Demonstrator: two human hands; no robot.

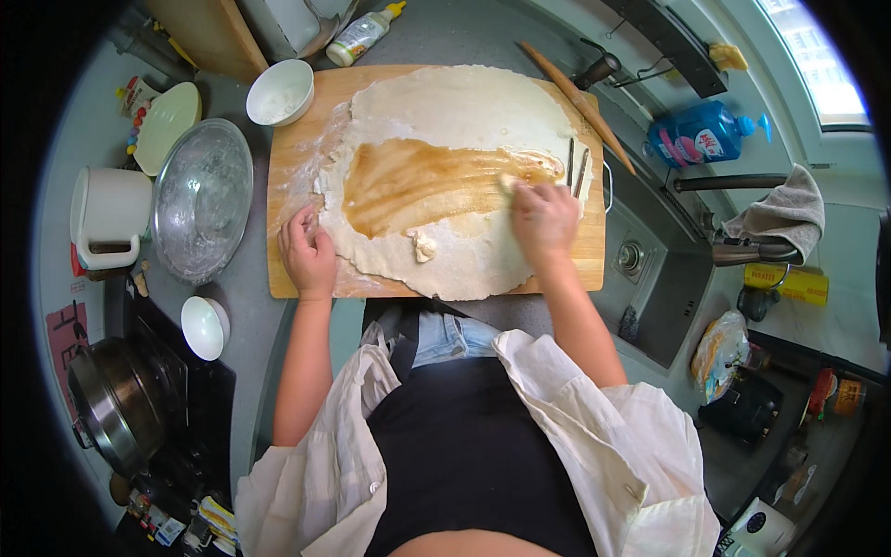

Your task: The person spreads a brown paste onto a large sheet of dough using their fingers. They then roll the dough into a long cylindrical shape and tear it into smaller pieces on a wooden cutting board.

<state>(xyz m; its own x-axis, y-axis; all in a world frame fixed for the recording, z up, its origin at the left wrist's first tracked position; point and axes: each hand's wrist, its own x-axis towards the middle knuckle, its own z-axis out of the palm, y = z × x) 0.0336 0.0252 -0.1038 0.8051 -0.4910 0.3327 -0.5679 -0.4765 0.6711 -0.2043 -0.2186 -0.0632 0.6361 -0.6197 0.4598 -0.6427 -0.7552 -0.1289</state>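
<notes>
A wide rolled-out sheet of dough [459, 104] covers most of a wooden board [592, 268]. Brown sauce [397, 184] is smeared across its middle. My right hand [546, 219] holds a small pale piece of dough [510, 182] against the right part of the sauce. Just beyond that hand, a pair of chopsticks [576, 167] lies on the sheet's right edge. My left hand [306, 254] rests with fingers apart at the left edge of the sheet and board. A torn lump of dough [423, 246] sits below the sauce.
A bowl of flour [280, 92] overlaps the board's upper left corner, and a wooden rolling pin [578, 104] lies across its upper right. A metal basin [203, 200] and a small white bowl [205, 328] stand left. The sink [654, 278] adjoins the board on the right.
</notes>
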